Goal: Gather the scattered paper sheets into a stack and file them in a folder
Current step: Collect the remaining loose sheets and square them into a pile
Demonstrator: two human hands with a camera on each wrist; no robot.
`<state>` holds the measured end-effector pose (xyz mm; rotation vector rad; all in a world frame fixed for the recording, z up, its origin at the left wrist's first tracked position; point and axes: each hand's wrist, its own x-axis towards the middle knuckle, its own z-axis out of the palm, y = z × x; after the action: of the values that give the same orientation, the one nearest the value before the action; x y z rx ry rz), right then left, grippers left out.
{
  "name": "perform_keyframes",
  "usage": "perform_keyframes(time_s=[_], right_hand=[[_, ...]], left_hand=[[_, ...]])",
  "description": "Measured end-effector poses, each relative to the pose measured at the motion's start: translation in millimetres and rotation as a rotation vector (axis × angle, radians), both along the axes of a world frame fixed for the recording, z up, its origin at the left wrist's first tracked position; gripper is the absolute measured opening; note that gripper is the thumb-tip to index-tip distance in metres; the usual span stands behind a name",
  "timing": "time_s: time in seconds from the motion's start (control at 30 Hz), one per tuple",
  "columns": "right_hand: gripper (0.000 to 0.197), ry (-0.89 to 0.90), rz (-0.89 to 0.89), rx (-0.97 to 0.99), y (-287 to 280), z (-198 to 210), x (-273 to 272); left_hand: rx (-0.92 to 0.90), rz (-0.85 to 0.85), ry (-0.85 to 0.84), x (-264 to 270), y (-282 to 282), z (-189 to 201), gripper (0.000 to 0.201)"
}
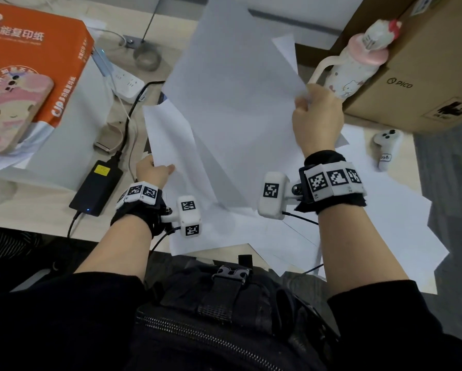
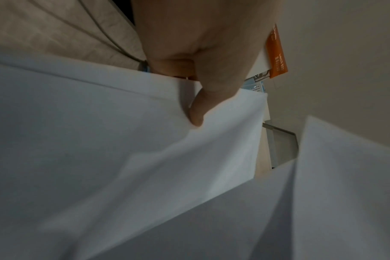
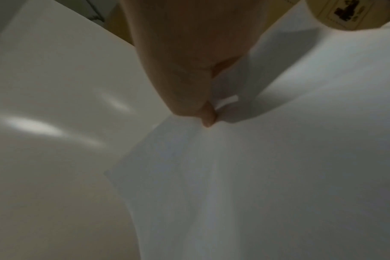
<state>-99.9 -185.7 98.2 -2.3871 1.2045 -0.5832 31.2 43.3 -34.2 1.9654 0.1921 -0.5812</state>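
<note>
While loose paper sheets (image 1: 358, 231) lie overlapping on the near right of the desk (image 1: 37, 207), the left hand (image 1: 155, 171) pinches the near left edge of a raised sheet (image 1: 176, 135). Farther and to the right, the right hand (image 1: 318, 121) pinches the right edge of a large lifted sheet (image 1: 232, 89). Beyond it stand a pink-capped bottle (image 1: 358, 60) and a cardboard box (image 1: 425, 62).

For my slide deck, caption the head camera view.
Left hand and right hand lift white paper sheets above the desk.
</note>
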Motion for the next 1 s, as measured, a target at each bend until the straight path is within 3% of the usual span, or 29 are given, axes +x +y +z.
perform_keyframes(time_s=[0.13,0.27,0.4,0.47,0.57,0.7,0.9,1.0], right_hand=[[0.033,0.097,0.001,0.255,5.4,-32.3,1.8],[0.02,0.113,-0.004,0.412,10.6,-70.7,2.1],[0.016,-0.037,-0.009,0.522,14.4,-86.2,4.5],[0.024,-0.126,-0.027,0.574,13.3,-85.3,8.2],[0.029,-0.131,-0.027,0.568,8.2,-83.3,14.6],[0.016,-0.057,-0.018,0.553,6.2,-98.6,21.3],[0.013,0.062,0.001,0.593,14.3,-131.1,25.6],[0.031,0.013,0.022,0.599,20.9,-137.0,27.9]], left_hand=[[-0.077,-0.012,0.054,1.4,4.2,-2.2,0.022],[-0.098,-0.055,0.122,5.1,11.2,-8.7,0.021],[-0.149,-0.075,0.198,9.9,17.3,-21.1,0.031],[-0.158,-0.096,0.215,8.8,18.3,-20.3,0.036],[-0.186,-0.054,0.241,8.9,18.9,-20.4,0.03],[-0.143,-0.027,0.292,14.8,17.7,-16.6,0.051],[-0.214,-0.084,0.318,11.9,15.8,-8.9,0.022],[-0.123,-0.181,0.285,15.2,18.5,-20.2,0.029]])
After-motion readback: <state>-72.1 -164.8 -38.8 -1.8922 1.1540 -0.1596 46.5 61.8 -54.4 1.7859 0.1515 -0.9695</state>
